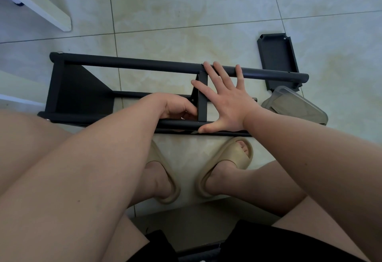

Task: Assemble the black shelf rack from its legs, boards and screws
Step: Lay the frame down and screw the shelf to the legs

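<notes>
Black shorts (268, 241) and bare knees fill the bottom edge of the head view. Above them, two feet in tan slides (233, 158) stand on the tiled floor (165, 24).

Across mid-frame lies the partly built shelf rack (54, 84), on its side — far leg (134, 63) and near leg (177, 124) running left to right. An end board (78, 92) is fixed at frame left, and a middle board (202, 96) shows edge-on between the legs.

Right hand (225, 100): flat, fingers spread and straight, fingertips on the far leg, thumb on the near leg, palm just right of the middle board.

Left hand (175, 106): fingers curled in against the lower left corner of the middle board — whether they pinch a screw or tool cannot be told.

Loose board (277, 59), upper right, lies flat on the floor beyond the far leg's end. Clear plastic container (295, 104) sits just below it, right of the rack. White furniture (41, 7) occupies the upper left corner.
</notes>
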The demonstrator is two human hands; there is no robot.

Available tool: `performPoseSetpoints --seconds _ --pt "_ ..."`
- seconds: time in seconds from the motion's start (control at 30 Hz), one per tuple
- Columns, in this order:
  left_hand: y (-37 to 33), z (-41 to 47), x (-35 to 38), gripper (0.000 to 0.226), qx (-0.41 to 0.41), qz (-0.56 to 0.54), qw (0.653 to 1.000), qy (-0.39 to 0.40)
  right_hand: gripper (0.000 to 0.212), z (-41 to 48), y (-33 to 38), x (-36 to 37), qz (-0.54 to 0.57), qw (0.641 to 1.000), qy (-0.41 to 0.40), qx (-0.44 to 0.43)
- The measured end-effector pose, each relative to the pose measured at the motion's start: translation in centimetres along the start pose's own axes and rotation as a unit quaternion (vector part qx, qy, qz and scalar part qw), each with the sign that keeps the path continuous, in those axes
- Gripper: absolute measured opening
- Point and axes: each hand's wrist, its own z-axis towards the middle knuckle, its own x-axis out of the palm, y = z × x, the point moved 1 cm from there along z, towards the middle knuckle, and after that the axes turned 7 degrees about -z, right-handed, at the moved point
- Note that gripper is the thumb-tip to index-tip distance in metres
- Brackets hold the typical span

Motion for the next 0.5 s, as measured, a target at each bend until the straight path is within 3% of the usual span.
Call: performPoseSetpoints --seconds 0.23,0.4,0.5 --pt "-0.14 -0.58 0.35 0.016 -0.010 -0.004 1.000 0.018 0.123 -0.02 0.00 0.01 0.005 1.000 -0.004 -0.002" --pt "0.12 -0.25 0.15 0.045 0.005 -0.031 0.999 0.030 0.123 -0.02 0.02 0.06 0.005 1.000 -0.006 -0.001" --pt "0.10 -0.12 -0.07 0.022 -0.002 -0.049 0.999 0.023 0.123 -0.03 0.06 0.07 0.004 1.000 -0.005 -0.001"
